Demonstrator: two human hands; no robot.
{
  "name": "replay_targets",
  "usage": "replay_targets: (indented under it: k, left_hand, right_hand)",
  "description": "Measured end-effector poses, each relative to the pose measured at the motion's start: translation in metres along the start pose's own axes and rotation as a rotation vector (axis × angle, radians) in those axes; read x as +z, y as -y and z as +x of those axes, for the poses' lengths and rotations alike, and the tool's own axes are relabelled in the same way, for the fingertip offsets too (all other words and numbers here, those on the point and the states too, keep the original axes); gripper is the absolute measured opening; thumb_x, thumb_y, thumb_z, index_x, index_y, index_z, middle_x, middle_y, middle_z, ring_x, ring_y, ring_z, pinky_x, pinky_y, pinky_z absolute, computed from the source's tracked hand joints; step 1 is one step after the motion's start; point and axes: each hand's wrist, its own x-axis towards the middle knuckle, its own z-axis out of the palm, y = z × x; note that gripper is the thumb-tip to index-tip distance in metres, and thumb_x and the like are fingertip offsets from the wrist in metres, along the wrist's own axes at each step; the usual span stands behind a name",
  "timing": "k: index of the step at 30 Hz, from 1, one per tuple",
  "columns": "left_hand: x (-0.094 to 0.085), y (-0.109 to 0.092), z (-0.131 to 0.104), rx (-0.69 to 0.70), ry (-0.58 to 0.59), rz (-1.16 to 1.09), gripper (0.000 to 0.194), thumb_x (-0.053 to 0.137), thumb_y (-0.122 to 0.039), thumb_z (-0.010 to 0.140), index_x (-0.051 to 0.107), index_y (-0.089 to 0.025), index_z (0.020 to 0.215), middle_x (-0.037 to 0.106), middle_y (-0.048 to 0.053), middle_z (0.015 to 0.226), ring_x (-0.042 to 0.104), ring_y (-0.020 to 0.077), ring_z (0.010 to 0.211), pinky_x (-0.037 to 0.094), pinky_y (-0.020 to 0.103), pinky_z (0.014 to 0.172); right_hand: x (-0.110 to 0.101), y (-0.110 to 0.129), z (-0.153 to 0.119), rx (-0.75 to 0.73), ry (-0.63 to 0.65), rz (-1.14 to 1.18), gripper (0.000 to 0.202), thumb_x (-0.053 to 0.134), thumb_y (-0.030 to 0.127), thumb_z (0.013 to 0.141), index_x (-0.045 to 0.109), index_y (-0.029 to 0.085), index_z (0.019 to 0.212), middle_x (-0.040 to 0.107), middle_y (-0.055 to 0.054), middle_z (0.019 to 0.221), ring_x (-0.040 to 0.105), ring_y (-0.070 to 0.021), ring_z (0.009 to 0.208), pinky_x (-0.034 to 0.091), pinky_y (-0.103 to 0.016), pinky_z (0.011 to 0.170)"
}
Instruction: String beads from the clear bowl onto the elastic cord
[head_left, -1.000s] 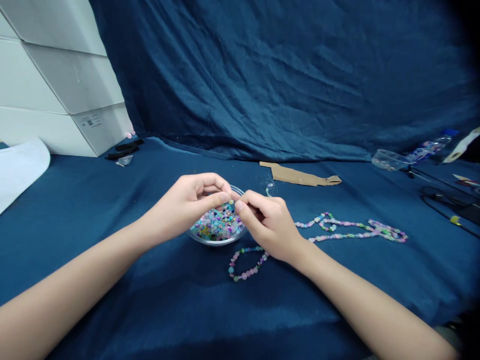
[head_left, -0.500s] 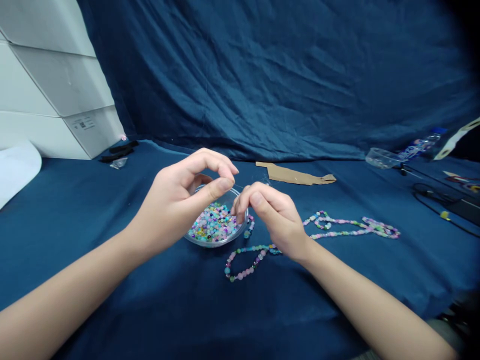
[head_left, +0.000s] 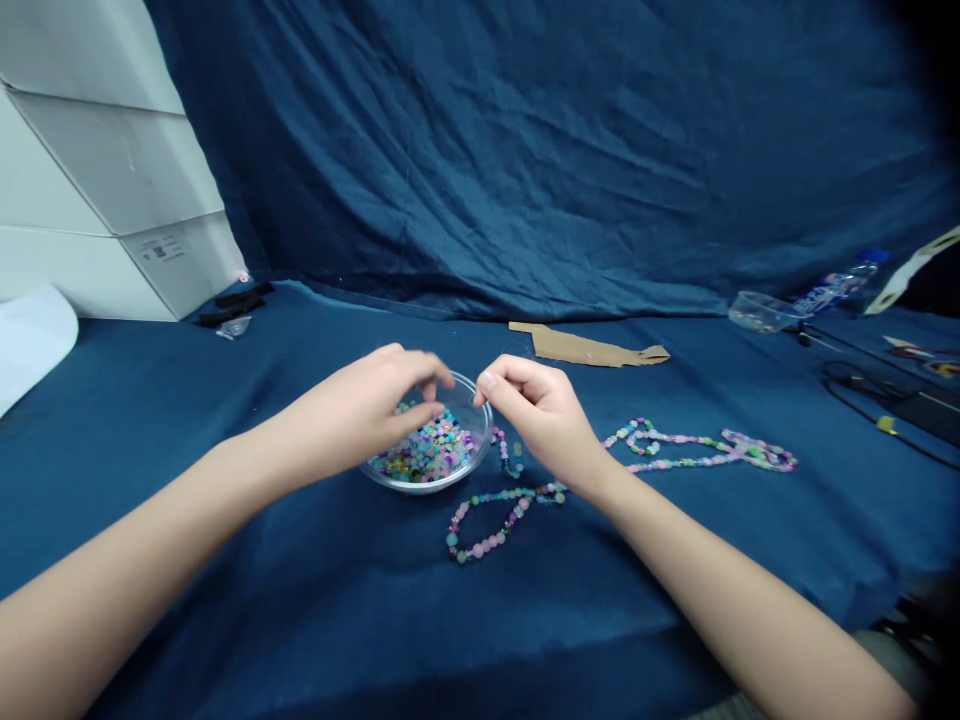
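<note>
My left hand [head_left: 375, 405] is above a clear plastic bowl [head_left: 484, 455], fingers apart and slightly blurred, with nothing visible between them. Loose small beads [head_left: 427, 445] in pink, blue, purple and gold lie inside the bowl. My right hand [head_left: 544, 415] is at the bowl's right rim, its thumb and index finger pinched together. Whatever they grip is too fine to make out. Under that hand, a looped string of beads [head_left: 487, 545] rests on the cloth. A short beaded piece [head_left: 506, 455] lies right beside the bowl.
Another long bead string [head_left: 682, 462] stretches to the right on blue cloth [head_left: 337, 600]. Behind are a torn cardboard piece [head_left: 585, 348], a clear tub [head_left: 757, 312] and a bottle [head_left: 836, 290]. White boxes [head_left: 97, 190] stand at left; a black cable [head_left: 862, 405] lies at right.
My left hand has moved down and left, from beside the right hand to over the beads, and its fingers have spread. My right hand has shifted slightly, its fingertips now pinched upward.
</note>
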Motion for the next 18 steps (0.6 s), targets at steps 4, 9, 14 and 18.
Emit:
replay_targets:
  k: [4,9,14,18]
  left_hand:
    - [0.0045,-0.0001,0.0054,0.003,0.241,0.306,0.012,0.071,-0.029,0.093,0.081,-0.026,0.098,0.079,0.004,0.103,0.066,0.0286,0.106,0.039,0.040,0.088]
    - [0.0050,-0.0072,0.0089,-0.051,0.269,0.341,0.006,0.077,-0.020,0.086,0.081,-0.025,0.084,0.080,0.004,0.091,0.071,0.0269,0.098,0.035,0.038,0.082]
    - [0.0064,-0.0054,0.0101,-0.037,0.255,0.371,0.005,0.081,-0.021,0.082,0.081,-0.025,0.085,0.081,0.004,0.091,0.071,0.0279,0.097,0.034,0.037,0.078]
    - [0.0054,-0.0035,0.0092,-0.042,0.207,0.297,0.005,0.078,-0.020,0.084,0.081,-0.024,0.083,0.080,0.004,0.090,0.071,0.0277,0.096,0.040,0.038,0.081]
  right_hand:
    - [0.0022,-0.0038,0.0009,0.042,0.001,0.103,0.030,0.061,0.038,0.102,0.068,0.017,0.082,0.040,0.005,0.061,0.032,-0.0088,0.053,0.025,-0.025,0.049]
    - [0.0045,-0.0044,-0.0010,0.072,0.028,0.137,0.031,0.062,0.042,0.102,0.068,0.017,0.085,0.037,0.006,0.061,0.029,-0.0087,0.053,0.022,-0.025,0.049]
    - [0.0050,-0.0087,0.0002,0.105,0.061,0.223,0.031,0.062,0.044,0.101,0.066,0.017,0.085,0.035,0.007,0.060,0.026,-0.0084,0.052,0.021,-0.025,0.049]
    - [0.0050,-0.0095,0.0027,0.141,0.066,0.293,0.030,0.062,0.043,0.101,0.066,0.018,0.085,0.033,0.008,0.058,0.025,-0.0083,0.051,0.019,-0.024,0.048]
